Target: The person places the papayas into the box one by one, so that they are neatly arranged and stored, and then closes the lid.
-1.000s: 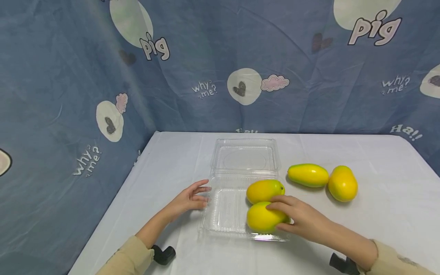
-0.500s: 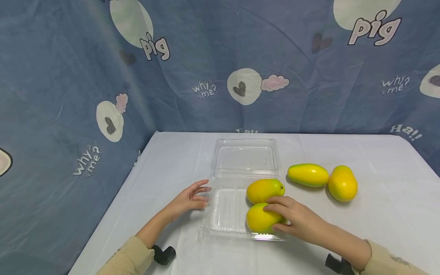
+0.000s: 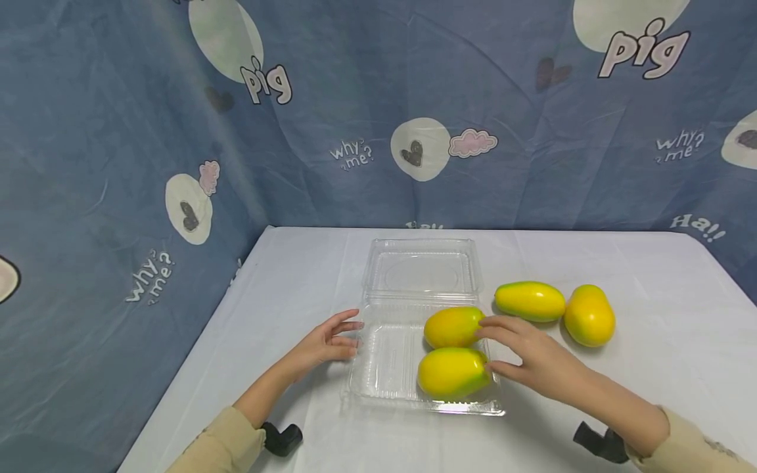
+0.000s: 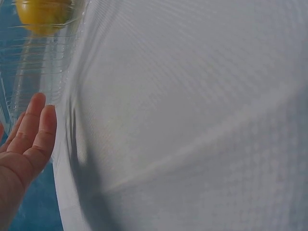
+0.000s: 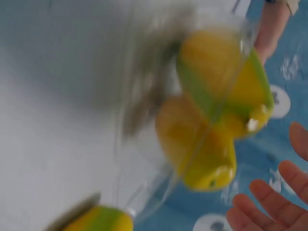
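A clear plastic clamshell container (image 3: 386, 358) lies on the table with its lid folded back. Two yellow-green mangoes sit side by side in its right half, the far mango (image 3: 452, 328) and the near mango (image 3: 452, 374). Just to their right is my right hand (image 3: 526, 355), fingers spread and fingertips right by their ends; the right wrist view shows the fingers apart from the fruit. At the container's left rim, my left hand (image 3: 327, 340) holds nothing, with its fingers extended loosely toward the wall. The left wrist view shows those fingers (image 4: 45, 132) close beside the clear plastic.
Farther right on the white table (image 3: 662, 368) lie two more yellow fruits, a long one (image 3: 530, 301) and a rounder mango (image 3: 589, 316), end to side. The container's lid (image 3: 421, 268) extends toward the back. A blue printed curtain (image 3: 331, 98) hangs behind and at the left.
My right hand has let go of the near mango and moved right and slightly away. That mango now lies slightly farther left. My left hand has stayed put.
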Demonstrator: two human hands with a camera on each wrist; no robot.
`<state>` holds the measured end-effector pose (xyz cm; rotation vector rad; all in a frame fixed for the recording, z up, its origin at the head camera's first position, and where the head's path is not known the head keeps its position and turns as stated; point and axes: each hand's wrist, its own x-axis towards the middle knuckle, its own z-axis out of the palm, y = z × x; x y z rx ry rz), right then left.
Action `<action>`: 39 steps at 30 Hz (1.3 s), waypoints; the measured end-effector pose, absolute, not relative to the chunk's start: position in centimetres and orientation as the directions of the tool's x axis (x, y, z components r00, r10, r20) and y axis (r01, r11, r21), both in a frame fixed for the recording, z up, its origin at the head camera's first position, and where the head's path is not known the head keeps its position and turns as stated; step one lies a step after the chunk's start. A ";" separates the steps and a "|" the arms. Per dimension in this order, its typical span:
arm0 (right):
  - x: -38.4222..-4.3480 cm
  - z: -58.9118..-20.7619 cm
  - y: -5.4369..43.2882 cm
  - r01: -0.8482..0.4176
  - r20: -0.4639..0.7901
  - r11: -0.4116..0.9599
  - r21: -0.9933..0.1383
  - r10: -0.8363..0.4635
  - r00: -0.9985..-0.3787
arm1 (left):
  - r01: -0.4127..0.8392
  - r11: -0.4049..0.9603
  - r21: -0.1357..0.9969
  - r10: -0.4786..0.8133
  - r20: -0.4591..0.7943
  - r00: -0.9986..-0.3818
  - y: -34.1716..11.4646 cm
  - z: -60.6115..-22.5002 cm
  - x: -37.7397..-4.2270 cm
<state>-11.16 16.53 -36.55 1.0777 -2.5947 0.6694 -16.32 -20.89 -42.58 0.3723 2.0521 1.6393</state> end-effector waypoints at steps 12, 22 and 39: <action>-14.2 -34.8 21.9 -0.529 0.373 0.731 -0.431 -0.390 -0.842 | -0.088 0.248 0.965 0.492 -0.204 -0.846 -20.8 -42.6 -16.3; -15.7 -34.6 26.5 -0.446 0.243 0.769 -0.457 -0.375 -0.895 | -0.098 0.255 0.962 0.488 -0.215 -0.846 -20.9 -42.6 -16.3; -18.1 -37.0 33.2 -0.398 -0.022 0.752 -0.526 -0.480 -0.877 | -0.103 0.260 0.960 0.478 -0.221 -0.850 -20.5 -42.2 -16.2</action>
